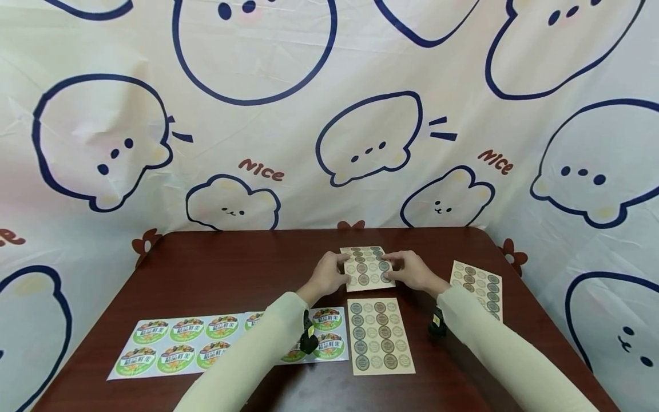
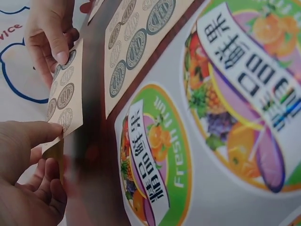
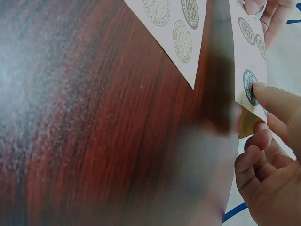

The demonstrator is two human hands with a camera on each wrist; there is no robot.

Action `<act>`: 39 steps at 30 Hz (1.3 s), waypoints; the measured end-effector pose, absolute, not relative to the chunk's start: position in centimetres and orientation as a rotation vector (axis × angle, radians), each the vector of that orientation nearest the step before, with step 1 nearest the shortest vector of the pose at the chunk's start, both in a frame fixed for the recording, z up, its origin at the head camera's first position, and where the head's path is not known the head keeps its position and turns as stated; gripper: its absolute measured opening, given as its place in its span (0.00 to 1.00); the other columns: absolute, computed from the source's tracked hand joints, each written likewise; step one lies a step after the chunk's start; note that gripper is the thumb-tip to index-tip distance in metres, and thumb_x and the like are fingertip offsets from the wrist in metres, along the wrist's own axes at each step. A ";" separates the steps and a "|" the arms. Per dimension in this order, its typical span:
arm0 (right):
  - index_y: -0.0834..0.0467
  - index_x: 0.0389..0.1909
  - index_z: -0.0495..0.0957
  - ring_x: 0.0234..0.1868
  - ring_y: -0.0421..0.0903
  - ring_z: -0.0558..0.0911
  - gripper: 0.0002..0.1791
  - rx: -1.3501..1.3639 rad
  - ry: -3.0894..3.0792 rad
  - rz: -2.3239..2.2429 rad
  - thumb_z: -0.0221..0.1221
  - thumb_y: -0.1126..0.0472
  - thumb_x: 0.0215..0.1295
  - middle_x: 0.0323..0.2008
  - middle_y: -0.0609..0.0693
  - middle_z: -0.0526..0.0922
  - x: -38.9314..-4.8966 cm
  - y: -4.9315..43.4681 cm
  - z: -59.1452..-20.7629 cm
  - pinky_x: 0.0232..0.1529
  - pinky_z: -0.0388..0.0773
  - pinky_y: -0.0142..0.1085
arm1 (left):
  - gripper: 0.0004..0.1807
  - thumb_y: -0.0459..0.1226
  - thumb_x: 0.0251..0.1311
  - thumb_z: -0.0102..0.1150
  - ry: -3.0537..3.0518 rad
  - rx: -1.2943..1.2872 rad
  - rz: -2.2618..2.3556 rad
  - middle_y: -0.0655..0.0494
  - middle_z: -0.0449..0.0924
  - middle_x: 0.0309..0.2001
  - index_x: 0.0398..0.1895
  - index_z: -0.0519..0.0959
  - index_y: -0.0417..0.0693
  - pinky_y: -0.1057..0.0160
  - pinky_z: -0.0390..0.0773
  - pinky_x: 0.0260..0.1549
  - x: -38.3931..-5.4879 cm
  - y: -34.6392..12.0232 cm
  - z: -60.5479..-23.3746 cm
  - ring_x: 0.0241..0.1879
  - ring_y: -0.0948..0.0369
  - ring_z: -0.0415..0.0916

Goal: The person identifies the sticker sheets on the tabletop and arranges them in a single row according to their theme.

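Note:
A cream sheet of round stickers [image 1: 364, 266] is held up towards the back of the table by both hands. My left hand [image 1: 327, 276] pinches its left edge, thumb on the printed face and other fingers curled behind. The right hand [image 1: 413, 270] grips the opposite edge in the same manner. In the left wrist view, the held sheet [image 2: 66, 94] is tilted, and both hands show at its ends. The right wrist view shows a yellowish strip [image 3: 248, 123] below the sheet's corner, by the right fingers. A second cream sheet [image 1: 382, 337] lies flat just in front.
Another cream sticker sheet [image 1: 484, 286] lies on the right, partly behind the right sleeve. White sheets of fruit labels [image 1: 172, 343] stretch across the left front, partly covered by the left forearm. The brown table [image 1: 226, 274] meets a cartoon-printed cloth [image 1: 298, 131] at the back.

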State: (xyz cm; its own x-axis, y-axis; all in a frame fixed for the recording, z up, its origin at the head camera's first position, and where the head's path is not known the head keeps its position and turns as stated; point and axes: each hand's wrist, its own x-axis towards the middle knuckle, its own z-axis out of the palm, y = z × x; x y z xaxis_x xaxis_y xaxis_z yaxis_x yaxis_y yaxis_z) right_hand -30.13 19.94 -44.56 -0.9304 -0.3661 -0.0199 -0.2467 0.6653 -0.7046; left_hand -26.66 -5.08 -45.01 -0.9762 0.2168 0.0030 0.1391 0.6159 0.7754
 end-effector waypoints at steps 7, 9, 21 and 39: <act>0.59 0.64 0.78 0.29 0.45 0.72 0.27 -0.508 2.735 -1.106 0.68 0.63 0.64 0.44 0.55 0.78 -29.5 20.4 -43.8 0.28 0.73 0.34 | 0.31 0.30 0.62 0.64 2.762 0.329 1.304 0.46 0.72 0.57 0.70 0.73 0.45 0.64 0.70 0.29 -26.3 -5.0 -44.3 0.35 0.59 0.67; 0.59 0.65 0.78 0.28 0.45 0.72 0.27 -0.519 2.734 -1.105 0.68 0.63 0.64 0.45 0.55 0.78 -29.2 20.6 -43.6 0.27 0.73 0.34 | 0.30 0.30 0.62 0.64 2.767 0.334 1.306 0.46 0.72 0.56 0.70 0.73 0.44 0.65 0.69 0.29 -26.1 -4.9 -44.1 0.35 0.59 0.67; 0.57 0.65 0.77 0.28 0.46 0.72 0.28 -0.542 2.752 -1.074 0.68 0.60 0.64 0.45 0.54 0.77 -27.4 22.0 -42.7 0.25 0.72 0.33 | 0.28 0.30 0.66 0.60 2.772 0.378 1.338 0.48 0.73 0.56 0.70 0.73 0.46 0.67 0.69 0.27 -24.7 -4.1 -43.2 0.33 0.61 0.67; 0.58 0.62 0.80 0.29 0.43 0.73 0.27 -0.626 2.819 -1.061 0.70 0.60 0.62 0.41 0.53 0.78 -25.0 24.3 -41.8 0.27 0.71 0.32 | 0.28 0.30 0.65 0.61 2.751 0.469 1.370 0.48 0.73 0.54 0.70 0.73 0.47 0.68 0.69 0.27 -22.9 -2.7 -42.8 0.31 0.63 0.67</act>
State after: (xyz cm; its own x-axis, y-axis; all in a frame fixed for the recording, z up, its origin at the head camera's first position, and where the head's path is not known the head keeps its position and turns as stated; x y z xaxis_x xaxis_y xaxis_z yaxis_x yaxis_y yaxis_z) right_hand -25.04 24.32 -41.79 -0.9151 -0.3951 0.0810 -0.3504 0.6794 -0.6447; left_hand -22.86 -2.75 -42.81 -0.9540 0.2812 0.1040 0.2525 0.5664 0.7845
